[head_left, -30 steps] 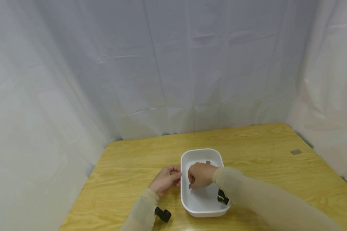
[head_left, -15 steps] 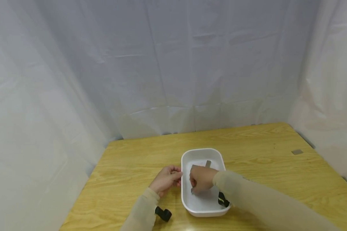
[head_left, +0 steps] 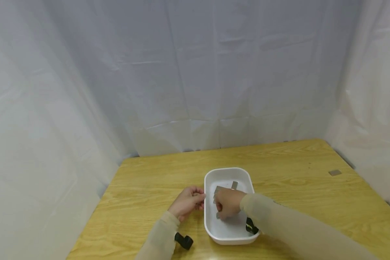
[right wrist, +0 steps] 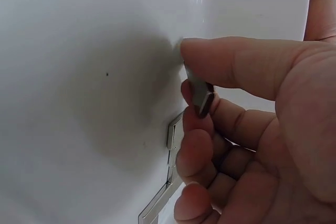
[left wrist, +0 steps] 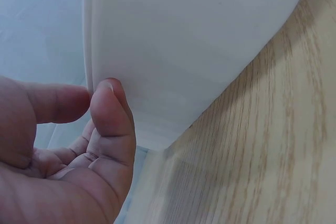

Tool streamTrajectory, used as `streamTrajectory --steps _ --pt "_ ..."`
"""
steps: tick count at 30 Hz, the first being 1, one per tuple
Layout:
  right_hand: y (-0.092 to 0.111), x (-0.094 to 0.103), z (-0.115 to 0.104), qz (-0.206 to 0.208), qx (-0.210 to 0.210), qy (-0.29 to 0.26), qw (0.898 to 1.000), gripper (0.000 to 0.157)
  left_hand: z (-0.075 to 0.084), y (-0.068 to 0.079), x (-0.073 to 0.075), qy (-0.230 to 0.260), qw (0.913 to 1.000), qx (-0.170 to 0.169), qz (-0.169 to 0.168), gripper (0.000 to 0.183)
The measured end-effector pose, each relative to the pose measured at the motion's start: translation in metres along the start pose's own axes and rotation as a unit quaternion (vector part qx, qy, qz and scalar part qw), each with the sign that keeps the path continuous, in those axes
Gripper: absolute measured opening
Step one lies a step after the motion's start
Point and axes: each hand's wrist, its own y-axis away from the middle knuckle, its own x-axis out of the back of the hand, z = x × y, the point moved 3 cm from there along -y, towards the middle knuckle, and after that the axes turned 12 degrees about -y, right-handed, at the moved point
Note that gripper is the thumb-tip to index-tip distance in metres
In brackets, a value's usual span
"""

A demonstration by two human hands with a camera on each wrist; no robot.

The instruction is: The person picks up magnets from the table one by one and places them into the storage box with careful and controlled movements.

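Observation:
A white tub [head_left: 229, 239] with rounded corners stands on the wooden table. My right hand [head_left: 228, 204] reaches inside it and, in the right wrist view, pinches a small flat metal piece [right wrist: 201, 95] between thumb and fingers, close to the tub's white surface. Further metal pieces [right wrist: 157, 200] lie under and beside those fingers; one metal strip [head_left: 234, 185] shows beyond the hand. My left hand [head_left: 189, 202] is at the tub's left rim, its thumb and forefinger pinching the edge in the left wrist view. The right hand hides part of the tub's floor.
A flat grey rectangle [head_left: 334, 173] lies near the table's right edge. White sheeting [head_left: 198, 72] hangs behind the wooden table [head_left: 156, 173] and on both sides. Black wrist-worn parts [head_left: 183, 241] stick out below the left sleeve, and similar ones [head_left: 251, 226] hang over the tub.
My right hand has shifted slightly toward the near end of the tub with its metal piece, uncovering more metal pieces behind it. The left hand stays at the rim.

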Motion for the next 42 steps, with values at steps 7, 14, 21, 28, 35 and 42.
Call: streamTrajectory --steps 7,14,21,28,35,42 --pt "0.0021 -0.0015 -0.0008 0.001 -0.011 0.034 0.999 0.021 -0.0035 -0.0013 -0.0003 0.001 1.0000 -0.005 0.003 0.023" --pt "0.0018 -0.0021 0.0002 0.013 -0.017 0.051 0.998 0.021 -0.0033 -0.0014 -0.0003 0.001 1.0000 -0.005 0.002 0.022" --pt "0.0011 -0.0025 0.0015 0.026 -0.027 0.045 0.998 0.020 -0.0029 -0.0013 -0.0001 0.002 1.0000 -0.005 0.002 0.023" --pt "0.0015 -0.0021 0.0023 0.032 -0.021 0.046 0.998 0.022 -0.0032 -0.0017 0.0001 0.000 1.0000 -0.006 0.001 0.024" --pt "0.0015 -0.0027 0.0014 0.033 -0.008 0.036 0.999 0.022 -0.0017 -0.0017 0.0000 -0.003 1.0000 -0.002 0.005 0.025" --pt "0.0032 -0.0025 0.0018 0.032 -0.003 0.025 0.999 0.024 -0.0016 -0.0007 0.0001 -0.004 1.0000 -0.004 0.005 0.025"
